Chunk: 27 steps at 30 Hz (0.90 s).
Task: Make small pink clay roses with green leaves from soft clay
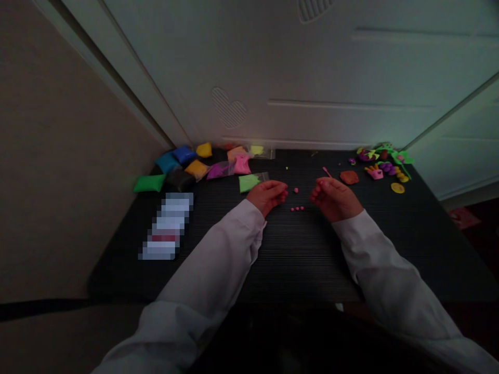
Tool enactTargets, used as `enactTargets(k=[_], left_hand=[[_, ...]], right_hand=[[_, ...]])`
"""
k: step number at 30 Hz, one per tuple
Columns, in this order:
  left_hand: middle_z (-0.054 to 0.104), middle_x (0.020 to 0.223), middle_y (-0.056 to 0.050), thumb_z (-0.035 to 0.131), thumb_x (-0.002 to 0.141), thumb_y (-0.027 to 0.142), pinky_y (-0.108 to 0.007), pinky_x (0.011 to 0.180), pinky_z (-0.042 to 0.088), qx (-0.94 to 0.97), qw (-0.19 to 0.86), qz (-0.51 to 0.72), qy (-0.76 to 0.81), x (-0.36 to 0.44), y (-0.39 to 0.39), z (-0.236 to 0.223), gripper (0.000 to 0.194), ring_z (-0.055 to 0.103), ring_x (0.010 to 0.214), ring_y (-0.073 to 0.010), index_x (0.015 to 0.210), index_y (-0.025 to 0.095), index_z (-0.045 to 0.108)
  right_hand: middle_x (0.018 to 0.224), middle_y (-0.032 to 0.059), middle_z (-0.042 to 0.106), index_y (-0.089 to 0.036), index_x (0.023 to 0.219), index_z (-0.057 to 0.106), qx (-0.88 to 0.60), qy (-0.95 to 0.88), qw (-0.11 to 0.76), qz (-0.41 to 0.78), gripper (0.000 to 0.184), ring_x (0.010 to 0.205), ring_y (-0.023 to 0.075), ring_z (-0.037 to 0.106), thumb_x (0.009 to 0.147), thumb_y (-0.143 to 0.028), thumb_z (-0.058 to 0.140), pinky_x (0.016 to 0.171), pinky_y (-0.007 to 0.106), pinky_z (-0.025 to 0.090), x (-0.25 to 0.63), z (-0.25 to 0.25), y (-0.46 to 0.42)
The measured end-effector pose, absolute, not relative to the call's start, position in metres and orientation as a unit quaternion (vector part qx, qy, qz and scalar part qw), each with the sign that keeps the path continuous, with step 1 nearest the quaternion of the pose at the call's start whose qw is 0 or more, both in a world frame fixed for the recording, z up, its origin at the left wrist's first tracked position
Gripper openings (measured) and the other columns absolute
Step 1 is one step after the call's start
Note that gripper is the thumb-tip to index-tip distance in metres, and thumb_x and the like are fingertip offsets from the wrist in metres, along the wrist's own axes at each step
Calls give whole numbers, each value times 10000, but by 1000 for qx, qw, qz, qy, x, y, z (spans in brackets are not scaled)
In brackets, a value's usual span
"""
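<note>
My left hand point(268, 196) is held above the dark table, its thumb and fingers closed together; whatever may be between them is hidden. Opposite it, my right hand point(337, 199) is closed in a pinch, and I cannot make out what its fingertips hold. A pink clay ball point(296, 190) lies between the two hands. Just nearer to me is a short row of three smaller pink clay balls point(297, 209). Beyond my right hand lies a small pink tool point(326, 171), with a flattened orange-brown clay piece point(349, 177) to its right. A light green clay packet point(248, 182) lies by my left hand.
Several colored clay packets point(220, 170) line the back left of the black table point(296, 259). A blurred-out phone-like object point(167, 226) lies at the left. Finished-looking clay figures point(388, 167) and a yellow disc point(397, 188) sit at the back right. A white panel point(312, 119) rises behind.
</note>
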<state>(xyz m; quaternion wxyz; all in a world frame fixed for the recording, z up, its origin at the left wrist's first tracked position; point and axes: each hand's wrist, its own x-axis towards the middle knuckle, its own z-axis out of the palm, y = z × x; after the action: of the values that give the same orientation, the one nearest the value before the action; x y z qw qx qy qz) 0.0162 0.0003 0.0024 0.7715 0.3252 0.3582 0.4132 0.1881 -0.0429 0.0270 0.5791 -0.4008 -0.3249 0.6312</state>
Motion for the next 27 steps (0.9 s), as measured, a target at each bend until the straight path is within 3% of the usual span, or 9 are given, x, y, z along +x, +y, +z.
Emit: enactTargets(k=[13,22,27], left_hand=[[618,634,-25,616,619,78,-204,599,431,323,783,405,344,15,1,1,138,556,570,-64,753,107,603],[613,621,-21,604,627,72,-203,589,432,321,782,406,347,15,1,2,119,551,557,-62,741,107,596],[614,616,-19,611,619,78,-202,585,435,322,781,407,347,15,0,2,131,554,556,-65,745,108,596]], right_hand=[[570,-51,468,-200,596,494,-397,-335,588,620,258,548,76,490,625,-430,609,553,236,430,192,22,-37],[529,-50,437,-192,530,477,-386,-324,595,626,285,517,74,468,641,-426,598,531,237,422,193,21,-35],[545,-61,494,-207,594,545,-402,-348,594,604,172,540,72,499,568,-311,681,542,227,430,192,22,-38]])
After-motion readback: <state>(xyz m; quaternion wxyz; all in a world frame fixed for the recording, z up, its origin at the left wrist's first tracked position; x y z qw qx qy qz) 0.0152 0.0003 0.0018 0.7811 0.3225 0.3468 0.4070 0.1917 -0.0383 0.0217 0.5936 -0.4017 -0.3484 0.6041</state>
